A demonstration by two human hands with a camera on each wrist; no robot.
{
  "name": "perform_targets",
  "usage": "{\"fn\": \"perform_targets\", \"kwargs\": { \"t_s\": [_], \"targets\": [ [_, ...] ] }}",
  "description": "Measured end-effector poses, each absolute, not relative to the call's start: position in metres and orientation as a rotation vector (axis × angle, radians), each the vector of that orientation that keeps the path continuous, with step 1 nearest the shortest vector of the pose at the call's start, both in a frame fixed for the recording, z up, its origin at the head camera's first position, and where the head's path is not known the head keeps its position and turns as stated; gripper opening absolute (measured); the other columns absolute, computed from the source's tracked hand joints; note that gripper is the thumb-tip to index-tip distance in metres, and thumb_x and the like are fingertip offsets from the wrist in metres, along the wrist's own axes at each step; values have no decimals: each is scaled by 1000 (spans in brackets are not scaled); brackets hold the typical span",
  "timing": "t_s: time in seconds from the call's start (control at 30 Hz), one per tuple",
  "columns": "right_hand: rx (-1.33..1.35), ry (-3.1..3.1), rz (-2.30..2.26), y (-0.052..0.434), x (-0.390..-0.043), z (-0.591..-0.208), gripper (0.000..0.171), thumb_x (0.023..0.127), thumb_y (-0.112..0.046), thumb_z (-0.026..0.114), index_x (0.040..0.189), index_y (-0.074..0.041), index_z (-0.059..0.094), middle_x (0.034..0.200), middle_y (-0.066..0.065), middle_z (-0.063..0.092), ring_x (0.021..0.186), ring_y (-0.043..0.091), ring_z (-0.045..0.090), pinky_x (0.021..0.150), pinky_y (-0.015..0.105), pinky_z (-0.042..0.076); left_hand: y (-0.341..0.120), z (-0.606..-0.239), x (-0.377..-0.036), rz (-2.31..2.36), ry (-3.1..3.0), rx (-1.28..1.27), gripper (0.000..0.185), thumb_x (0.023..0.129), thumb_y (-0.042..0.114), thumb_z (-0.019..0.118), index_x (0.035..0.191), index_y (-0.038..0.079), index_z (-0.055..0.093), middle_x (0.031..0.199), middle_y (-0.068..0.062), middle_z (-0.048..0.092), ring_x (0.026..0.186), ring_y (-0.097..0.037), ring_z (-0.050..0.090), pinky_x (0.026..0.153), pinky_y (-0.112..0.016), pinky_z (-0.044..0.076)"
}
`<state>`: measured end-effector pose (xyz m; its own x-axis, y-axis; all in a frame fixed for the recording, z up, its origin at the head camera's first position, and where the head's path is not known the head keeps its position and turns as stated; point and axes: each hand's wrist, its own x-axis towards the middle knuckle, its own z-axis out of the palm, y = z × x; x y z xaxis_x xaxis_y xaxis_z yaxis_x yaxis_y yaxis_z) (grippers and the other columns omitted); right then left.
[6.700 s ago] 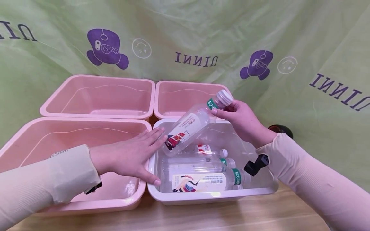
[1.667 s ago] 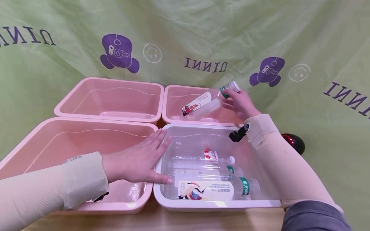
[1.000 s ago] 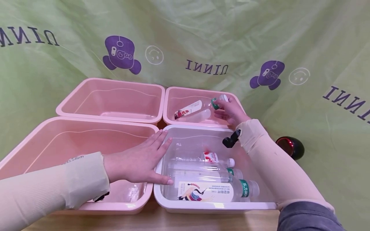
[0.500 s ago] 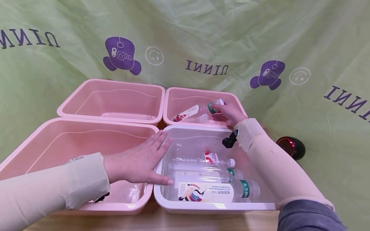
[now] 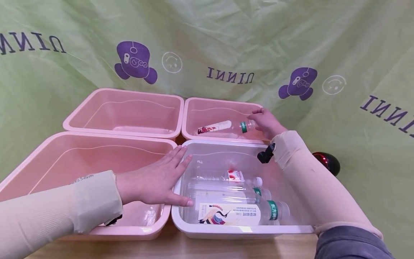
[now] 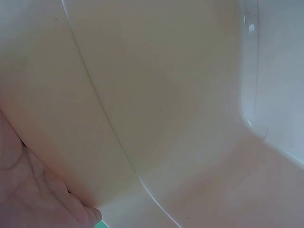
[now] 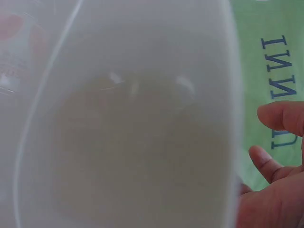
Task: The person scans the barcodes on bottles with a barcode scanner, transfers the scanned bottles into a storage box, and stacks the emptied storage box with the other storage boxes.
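A clear plastic bottle [image 5: 215, 127] with a white label and green neck band lies in the back right pink bin [image 5: 223, 102]. My right hand [image 5: 266, 121] is over that bin's right side, near the bottle's neck. In the right wrist view, the right hand's fingers [image 7: 275, 199] are spread apart with nothing between them. My left hand [image 5: 152, 180] lies with straight fingers over the meeting rims of the front left pink bin [image 5: 106, 134] and the white bin [image 5: 226, 231]. Several clear bottles lie in the white bin, the nearest bottle [image 5: 239, 214] showing a crane label.
Another pink bin [image 5: 124, 114] stands at the back left. A black rounded object [image 5: 328, 163] with a red glow is right of the bins. Behind hangs a green printed curtain [image 5: 194, 28]; a wooden surface [image 5: 161, 248] lies in front.
The right hand carried the bottle from above the white bin back into the back right pink bin, lowered it and let go. The left hand keeps its place on the rims.
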<state>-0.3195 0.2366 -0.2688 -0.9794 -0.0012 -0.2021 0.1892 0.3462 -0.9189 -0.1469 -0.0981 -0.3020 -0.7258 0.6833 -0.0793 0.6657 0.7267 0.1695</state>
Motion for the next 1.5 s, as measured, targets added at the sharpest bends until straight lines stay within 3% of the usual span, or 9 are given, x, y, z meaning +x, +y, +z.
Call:
{"fn": "perform_targets", "kwargs": {
  "t_s": [0.13, 0.43, 0.7, 0.9, 1.0, 1.2, 1.5],
  "targets": [
    [131, 2432, -1693, 240, -311, -261, 55, 98, -11, 50, 143, 5, 24, 144, 18, 31, 138, 34, 29, 110, 45, 31, -98, -303, -147, 200, 2790, 1099, 121, 73, 90, 33, 154, 2, 13, 159, -21, -2, 146, -32, -6, 116, -46, 9],
    [11, 2336, -1711, 257, -283, -239, 52, 102, -14, 43, 145, 4, 21, 151, 25, 28, 136, 37, 35, 107, 42, 36, -99, -303, -148, 202, 2794, 1107, 119, 74, 88, 37, 154, 2, 14, 159, -21, -1, 146, -34, -5, 116, -46, 9],
    [-206, 2372, -1541, 264, -245, -229, 43, 100, -13, 50, 135, 6, 33, 124, 13, 45, 104, 14, 57, 93, 30, 49, -98, -303, -148, 205, 2791, 1113, 118, 76, 86, 40, 154, 2, 14, 159, -20, -1, 146, -33, -5, 116, -46, 9],
    [-358, 2299, -1224, 260, -216, -230, 50, 95, -14, 59, 135, 8, 39, 132, 21, 45, 114, 28, 53, 91, 36, 50, -98, -303, -149, 220, 2780, 1109, 118, 76, 86, 40, 154, 2, 13, 159, -20, -2, 146, -33, -6, 116, -46, 9],
    [-394, 2265, -1106, 255, -206, -232, 47, 94, -18, 62, 131, 4, 46, 127, 20, 50, 114, 31, 54, 91, 38, 50, -100, -302, -149, 223, 2783, 1102, 120, 74, 88, 38, 154, 2, 13, 159, -20, -2, 146, -33, -7, 116, -47, 9],
    [-441, 2193, -938, 248, -192, -241, 32, 93, -18, 63, 117, 2, 56, 110, 11, 60, 102, 26, 58, 87, 40, 51, -102, -299, -150, 220, 2780, 1102, 121, 73, 90, 35, 154, 2, 13, 159, -20, -2, 145, -33, -9, 116, -48, 7],
    [-502, 2207, -490, 236, -181, -254, 16, 83, -25, 73, 91, -12, 66, 90, 0, 64, 82, 17, 58, 72, 32, 50, -101, -300, -151, 213, 2776, 1103, 121, 73, 90, 35, 154, 3, 12, 160, -19, -3, 145, -32, -10, 116, -47, 7]
  ]
}}
